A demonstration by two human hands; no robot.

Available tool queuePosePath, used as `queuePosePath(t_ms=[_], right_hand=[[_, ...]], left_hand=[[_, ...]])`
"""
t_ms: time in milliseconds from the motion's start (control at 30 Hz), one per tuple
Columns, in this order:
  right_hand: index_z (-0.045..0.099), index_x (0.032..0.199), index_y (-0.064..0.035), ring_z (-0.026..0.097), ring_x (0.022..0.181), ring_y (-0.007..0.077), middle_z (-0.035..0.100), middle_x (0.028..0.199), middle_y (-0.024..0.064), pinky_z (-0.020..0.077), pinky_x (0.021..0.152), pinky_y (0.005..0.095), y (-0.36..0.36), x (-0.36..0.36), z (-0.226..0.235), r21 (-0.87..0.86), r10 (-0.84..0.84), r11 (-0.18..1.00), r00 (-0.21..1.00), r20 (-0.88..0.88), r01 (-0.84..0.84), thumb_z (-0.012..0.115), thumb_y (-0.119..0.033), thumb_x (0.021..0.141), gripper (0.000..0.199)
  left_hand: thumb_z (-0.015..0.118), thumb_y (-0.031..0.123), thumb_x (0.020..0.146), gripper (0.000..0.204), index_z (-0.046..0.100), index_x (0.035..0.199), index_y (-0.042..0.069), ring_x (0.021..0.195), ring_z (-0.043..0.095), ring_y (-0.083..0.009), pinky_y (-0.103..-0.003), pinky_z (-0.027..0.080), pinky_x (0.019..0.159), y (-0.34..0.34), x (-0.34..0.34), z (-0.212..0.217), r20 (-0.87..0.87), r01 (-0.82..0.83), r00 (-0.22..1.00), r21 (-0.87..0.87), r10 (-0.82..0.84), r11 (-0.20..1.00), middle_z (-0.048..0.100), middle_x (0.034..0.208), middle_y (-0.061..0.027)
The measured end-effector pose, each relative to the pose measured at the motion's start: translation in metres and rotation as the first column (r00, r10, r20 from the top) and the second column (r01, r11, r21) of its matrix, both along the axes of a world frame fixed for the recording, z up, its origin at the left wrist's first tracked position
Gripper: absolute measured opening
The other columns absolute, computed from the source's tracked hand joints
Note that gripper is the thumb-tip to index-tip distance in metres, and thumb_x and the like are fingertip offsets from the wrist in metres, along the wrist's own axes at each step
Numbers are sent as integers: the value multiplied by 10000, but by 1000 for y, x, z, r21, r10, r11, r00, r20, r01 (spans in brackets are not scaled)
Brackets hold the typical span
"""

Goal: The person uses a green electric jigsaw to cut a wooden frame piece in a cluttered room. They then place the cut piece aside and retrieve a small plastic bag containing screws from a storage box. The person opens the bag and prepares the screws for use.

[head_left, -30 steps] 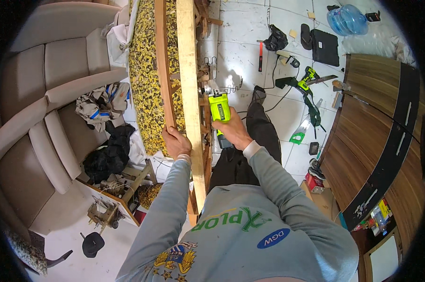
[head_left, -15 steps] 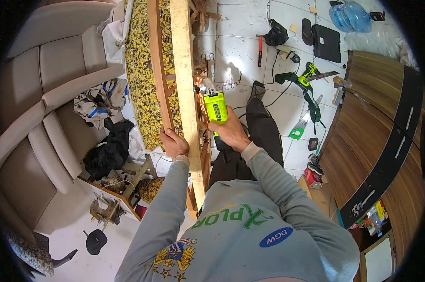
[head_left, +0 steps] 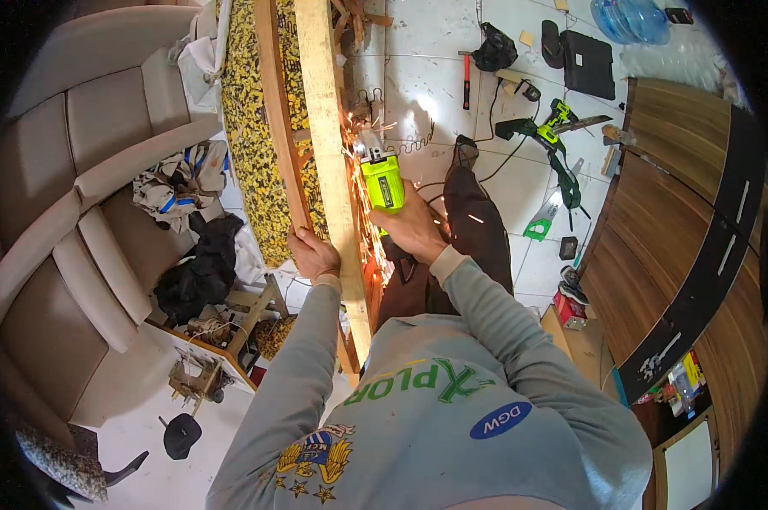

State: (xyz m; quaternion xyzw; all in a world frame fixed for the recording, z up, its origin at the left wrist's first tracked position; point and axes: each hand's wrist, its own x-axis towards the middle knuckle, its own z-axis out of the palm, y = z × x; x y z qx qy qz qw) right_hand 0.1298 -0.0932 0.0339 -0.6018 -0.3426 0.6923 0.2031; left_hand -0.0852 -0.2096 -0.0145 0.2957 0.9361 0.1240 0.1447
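Note:
My right hand [head_left: 416, 225] is wrapped round a lime-green angle grinder [head_left: 384, 183]. Its head meets the right side of a wooden frame, where a wavy metal spring [head_left: 413, 140] sticks out. Orange sparks [head_left: 365, 229] stream down along the frame toward my legs. My left hand [head_left: 314, 253] grips the lower part of a reddish-brown wooden rail [head_left: 286, 136], fingers closed round it. Between my hands runs a pale wooden beam [head_left: 326, 127], part of the same frame. The exact contact of the disc is hidden by glare and sparks.
Yellow-and-black speckled foam [head_left: 248, 127] lies left of the frame, beyond it a beige sofa [head_left: 103, 110] with clothes. On the tiled floor at right lie a red-handled hammer [head_left: 466, 81], a green reciprocating saw [head_left: 556, 126], a handsaw [head_left: 541, 225] and cables. A wooden cabinet [head_left: 656, 204] stands far right.
The sparks have grown from a small glow to a long spray running down the frame. The grinder has shifted slightly up and left. My left hand stays on the rail.

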Motion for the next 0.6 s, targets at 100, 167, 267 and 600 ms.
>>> queuePosePath(t_ms=[100,167,267,600], right_hand=[[473,1314,53,652,1050,326,646,1143,195,516,941,403,-10,-3,-2,-28,17,999,1000,-6,-17,771,-237,771,684],[496,1285,46,651,1048,327,648,1133,203,513,936,403,-5,0,0,-93,20,995,1000,-9,-21,775,-251,776,652],[507,1267,42,655,1028,329,656,1103,197,516,923,409,-9,-1,-2,-82,-1,997,1000,-23,-1,775,-261,782,632],[501,1300,31,636,1023,246,646,1127,132,515,917,369,-10,1,-6,-86,22,996,999,-36,-25,767,-195,810,601]], left_hand=[[332,451,1076,609,527,1360,-52,1101,608,-485,-516,466,942,-2,-1,-3,-10,16,1000,31,-16,999,628,1227,-307],[318,455,1087,619,520,1343,-71,1103,593,-496,-505,451,947,6,5,8,19,2,1000,15,-2,1000,624,1212,-318],[321,468,1085,646,513,1362,-83,1126,586,-505,-513,446,962,12,7,18,28,19,999,-50,-17,999,606,1243,-347],[330,475,1071,637,513,1398,-40,1135,601,-471,-518,469,960,8,1,9,24,18,1000,-45,-17,999,616,1270,-296]])
